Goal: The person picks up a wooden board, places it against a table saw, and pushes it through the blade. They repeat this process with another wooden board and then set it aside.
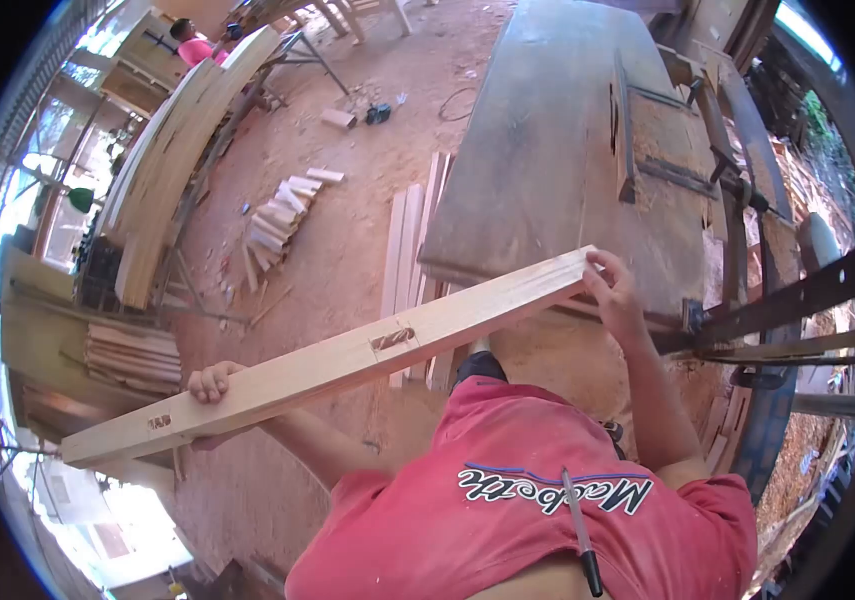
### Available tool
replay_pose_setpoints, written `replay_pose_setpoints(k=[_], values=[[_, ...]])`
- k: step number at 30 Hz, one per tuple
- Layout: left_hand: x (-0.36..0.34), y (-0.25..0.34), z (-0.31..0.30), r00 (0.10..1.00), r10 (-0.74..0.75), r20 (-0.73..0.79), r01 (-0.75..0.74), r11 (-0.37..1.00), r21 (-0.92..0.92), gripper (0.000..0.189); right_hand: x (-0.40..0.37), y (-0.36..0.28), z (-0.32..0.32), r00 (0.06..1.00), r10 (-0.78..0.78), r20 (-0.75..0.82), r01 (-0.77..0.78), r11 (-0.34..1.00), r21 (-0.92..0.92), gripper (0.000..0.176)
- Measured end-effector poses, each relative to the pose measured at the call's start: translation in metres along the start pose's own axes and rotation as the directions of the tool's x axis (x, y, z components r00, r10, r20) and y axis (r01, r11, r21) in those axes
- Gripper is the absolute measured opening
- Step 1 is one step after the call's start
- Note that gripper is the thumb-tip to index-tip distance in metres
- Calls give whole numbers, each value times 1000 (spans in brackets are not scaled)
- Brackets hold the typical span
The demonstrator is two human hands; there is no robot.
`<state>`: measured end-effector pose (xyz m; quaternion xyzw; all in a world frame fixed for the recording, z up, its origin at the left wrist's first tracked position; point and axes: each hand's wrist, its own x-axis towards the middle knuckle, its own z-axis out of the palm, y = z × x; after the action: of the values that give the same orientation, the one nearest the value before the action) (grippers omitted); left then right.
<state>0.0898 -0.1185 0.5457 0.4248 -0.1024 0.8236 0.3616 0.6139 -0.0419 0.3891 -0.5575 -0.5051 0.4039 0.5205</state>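
A long, pale wooden beam (487, 307) slants across in front of my body, its right end higher in the view. One mortise-like slot with rough chips shows near its middle, and a second, smaller cut lies toward the left end. My left hand (213, 384) is wrapped over the beam near that left cut, with the fingers on the upper edge and part of the hand hidden underneath. At the other end, my right hand (612, 285) grips the tip between thumb and fingers. A pen (579, 530) hangs at the collar of my red shirt.
A large wooden workbench (517, 150) with clamps stands ahead right. Stacked long boards (172, 170) rest on a stand at left, near a person (195, 45) in pink. Short wood pieces (280, 215) and planks (404, 240) lie on the dusty floor.
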Motion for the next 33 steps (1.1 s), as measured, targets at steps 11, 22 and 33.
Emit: replay_pose_setpoints(k=[11, 22, 33], values=[[126, -100, -123, 958, -287, -17, 281, 947, -155, 84, 46, -2, 53, 977, 157, -143, -175, 977, -124, 38], [161, -143, -34, 950, -306, 63, 303, 952, 46, 91, 38, 47, 50, 911, -391, -130, 283, 823, -493, 44], [171, -165, 36, 926, -361, 112, 345, 928, 141, 84, 38, 58, 52, 901, -239, -361, 188, 967, -170, 42]])
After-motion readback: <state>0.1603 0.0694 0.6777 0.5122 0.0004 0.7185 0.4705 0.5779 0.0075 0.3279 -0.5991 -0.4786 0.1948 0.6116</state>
